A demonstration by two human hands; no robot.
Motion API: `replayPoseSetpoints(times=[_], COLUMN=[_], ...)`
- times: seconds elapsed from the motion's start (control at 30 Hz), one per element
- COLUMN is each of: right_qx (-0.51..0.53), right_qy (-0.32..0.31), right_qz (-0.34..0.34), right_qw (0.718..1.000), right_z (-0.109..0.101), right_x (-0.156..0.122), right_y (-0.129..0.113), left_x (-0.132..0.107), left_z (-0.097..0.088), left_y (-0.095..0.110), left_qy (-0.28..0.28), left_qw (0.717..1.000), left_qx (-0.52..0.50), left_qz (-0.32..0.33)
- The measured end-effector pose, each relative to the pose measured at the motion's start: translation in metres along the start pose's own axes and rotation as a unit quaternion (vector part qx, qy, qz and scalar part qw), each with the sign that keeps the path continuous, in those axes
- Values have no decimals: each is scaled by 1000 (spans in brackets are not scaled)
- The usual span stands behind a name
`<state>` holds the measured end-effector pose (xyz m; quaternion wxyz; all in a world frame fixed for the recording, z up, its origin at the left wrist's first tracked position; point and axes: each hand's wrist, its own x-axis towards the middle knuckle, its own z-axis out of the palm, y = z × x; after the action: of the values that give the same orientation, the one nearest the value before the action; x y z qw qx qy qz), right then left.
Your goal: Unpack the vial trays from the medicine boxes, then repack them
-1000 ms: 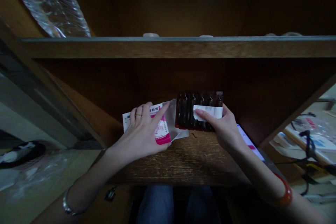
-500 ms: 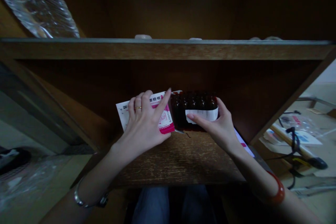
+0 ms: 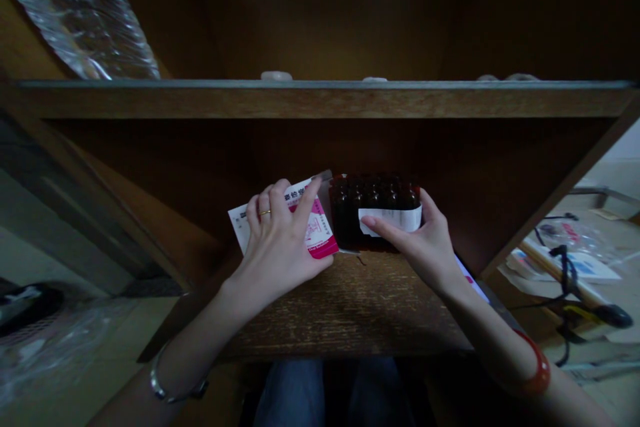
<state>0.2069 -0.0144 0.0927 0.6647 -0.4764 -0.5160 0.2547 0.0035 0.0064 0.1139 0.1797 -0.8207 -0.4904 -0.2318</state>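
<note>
My left hand grips a white and pink medicine carton, its fingers spread across the face. My right hand holds a block of dark brown glass ampoules from the right, with the index finger lying along a white paper strip across them. The ampoules stand tight against the carton's right end, and both are held just above a dark wooden desktop. A ring shows on my left hand. Neither the carton's inside nor the ampoules' lower ends can be seen.
A wooden shelf board runs across the view above my hands, with a dark back panel behind. A white and pink leaflet lies beneath my right wrist. Plastic sheeting sits top left; papers and black cables lie low at right.
The ampoule block has moved left, up against the carton, and the pale flap between them no longer shows. The view has shifted slightly.
</note>
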Motion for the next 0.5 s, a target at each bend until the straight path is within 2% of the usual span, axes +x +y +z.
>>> replayPoseSetpoints(times=[0.1, 0.23, 0.37, 0.5], right_qx=[-4, -23, -21, 24], right_qy=[-2, -30, -27, -75], right_qz=[-7, -11, -9, 38], right_qw=[1000, 999, 999, 996], right_z=[-1, -3, -2, 0], right_x=[1, 2, 2, 1], right_y=[1, 2, 3, 2], left_x=[0, -2, -3, -5], left_z=[0, 1, 6, 10], left_y=[0, 3, 5, 9], left_qy=[1, 18, 39, 68], left_qw=[1000, 999, 996, 992], left_qx=[-1, 5, -3, -6], left_qz=[4, 49, 74, 103])
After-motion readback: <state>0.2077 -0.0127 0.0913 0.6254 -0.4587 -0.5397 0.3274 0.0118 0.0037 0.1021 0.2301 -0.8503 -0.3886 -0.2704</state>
